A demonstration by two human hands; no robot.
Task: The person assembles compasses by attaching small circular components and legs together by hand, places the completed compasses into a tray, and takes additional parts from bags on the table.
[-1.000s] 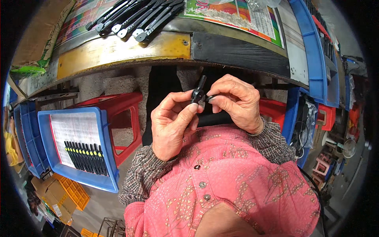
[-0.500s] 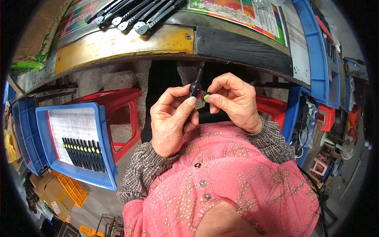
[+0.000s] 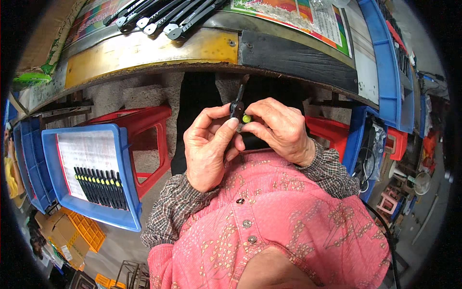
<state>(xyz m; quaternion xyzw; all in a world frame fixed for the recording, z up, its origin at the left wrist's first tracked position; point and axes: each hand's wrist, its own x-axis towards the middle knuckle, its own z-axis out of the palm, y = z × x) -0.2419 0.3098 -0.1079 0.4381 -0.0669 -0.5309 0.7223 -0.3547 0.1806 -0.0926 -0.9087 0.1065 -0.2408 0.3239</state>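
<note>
In front of my pink top, my left hand (image 3: pixel 206 149) pinches a slim black part (image 3: pixel 237 109) between thumb and forefinger, its narrow end pointing up toward the table edge. My right hand (image 3: pixel 284 129) is closed, thumb and forefinger holding a small round knob with a yellow-green face (image 3: pixel 247 118) close beside the black part. Whether the two pieces touch cannot be made out. To my left, a row of black pieces with yellow-green dots (image 3: pixel 100 188) lies in a blue tray (image 3: pixel 82 131).
Several black long-handled pieces (image 3: pixel 178 20) lie on the table at the far side. The table's front edge (image 3: pixel 154 54) runs just beyond my hands. Red stools (image 3: pixel 156 135) stand under it. Blue crates (image 3: pixel 385 62) are at the right, and a cardboard box (image 3: pixel 62 233) sits lower left.
My right hand has shifted slightly left, bringing the knob nearer the black part and turning its yellow-green face more into view. My left hand keeps its grip almost in place.
</note>
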